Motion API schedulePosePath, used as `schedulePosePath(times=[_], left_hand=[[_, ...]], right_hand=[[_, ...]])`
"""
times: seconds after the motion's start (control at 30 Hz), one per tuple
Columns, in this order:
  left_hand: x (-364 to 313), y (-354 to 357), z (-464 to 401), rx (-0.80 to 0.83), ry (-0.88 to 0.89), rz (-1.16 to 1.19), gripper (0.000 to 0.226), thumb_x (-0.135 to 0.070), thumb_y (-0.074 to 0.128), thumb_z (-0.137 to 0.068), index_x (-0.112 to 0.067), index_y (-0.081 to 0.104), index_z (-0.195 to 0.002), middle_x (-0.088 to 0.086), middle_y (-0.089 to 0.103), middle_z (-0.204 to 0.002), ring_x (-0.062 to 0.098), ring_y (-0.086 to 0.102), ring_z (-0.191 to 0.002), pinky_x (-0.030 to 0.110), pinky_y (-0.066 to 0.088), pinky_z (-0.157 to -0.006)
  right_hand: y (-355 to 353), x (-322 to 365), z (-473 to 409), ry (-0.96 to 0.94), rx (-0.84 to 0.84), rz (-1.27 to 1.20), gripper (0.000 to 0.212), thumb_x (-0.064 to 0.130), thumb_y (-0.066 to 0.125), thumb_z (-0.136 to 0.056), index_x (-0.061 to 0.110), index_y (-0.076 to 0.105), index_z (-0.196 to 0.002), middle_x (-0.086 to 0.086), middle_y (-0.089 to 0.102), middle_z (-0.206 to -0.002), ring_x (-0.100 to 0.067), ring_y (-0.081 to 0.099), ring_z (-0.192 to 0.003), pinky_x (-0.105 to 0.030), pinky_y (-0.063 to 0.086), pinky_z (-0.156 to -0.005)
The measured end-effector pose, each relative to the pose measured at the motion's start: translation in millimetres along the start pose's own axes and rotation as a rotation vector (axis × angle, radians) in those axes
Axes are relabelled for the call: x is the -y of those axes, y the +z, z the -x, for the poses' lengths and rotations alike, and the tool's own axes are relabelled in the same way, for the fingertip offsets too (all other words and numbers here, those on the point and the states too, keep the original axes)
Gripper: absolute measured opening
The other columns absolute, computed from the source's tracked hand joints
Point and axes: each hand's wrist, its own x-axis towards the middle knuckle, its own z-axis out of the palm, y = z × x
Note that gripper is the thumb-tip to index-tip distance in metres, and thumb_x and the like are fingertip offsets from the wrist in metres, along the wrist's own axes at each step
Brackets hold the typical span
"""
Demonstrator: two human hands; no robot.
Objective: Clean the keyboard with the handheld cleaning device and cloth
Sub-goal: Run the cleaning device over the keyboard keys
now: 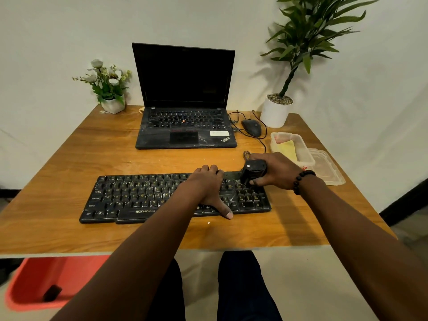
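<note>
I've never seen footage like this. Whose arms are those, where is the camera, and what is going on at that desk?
No robot here: a person wears a wide-angle camera on the head, so you look forward and down along their own arms. It is a single view.

The left hand lies across the black keyboard, fingers curled over its far edge and thumb at its near edge, steadying it. The right hand grips a small black handheld cleaning device, its lower end on the keys at the keyboard's right end.

Also on the wooden table: an open laptop, a wired mouse, two potted plants, and a clear plastic container holding a yellow cloth.
</note>
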Motion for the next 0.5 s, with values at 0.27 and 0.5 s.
schedulePosePath(times=[0.27, 0.5], left_hand=[[1.9, -0.6, -0.4, 0.004, -0.008, 0.004, 0.135, -0.083, 0.070, -0.057, -0.010, 0.016, -0.156, 0.012, 0.024, -0.157, 0.034, 0.025, -0.142, 0.048, 0.026, -0.116], [1.4, -3.3, 0.4, 0.011, -0.006, -0.008, 0.137, -0.084, 0.068, -0.058, -0.009, 0.010, -0.157, 0.012, 0.018, -0.160, 0.035, 0.021, -0.145, 0.049, 0.024, -0.117]], right_hand=[[5.0, 18.3, -12.3, -0.061, -0.088, 0.028, 0.032, 0.019, 0.082, -0.070, 0.025, 0.056, -0.089, 0.011, 0.062, -0.081, -0.006, 0.057, -0.075, -0.022, 0.036, -0.061], [1.4, -4.4, -3.8, -0.007, -0.029, 0.087, 0.035, 0.022, 0.082, -0.071, 0.022, 0.057, -0.095, 0.009, 0.063, -0.088, -0.013, 0.058, -0.084, -0.027, 0.042, -0.068]])
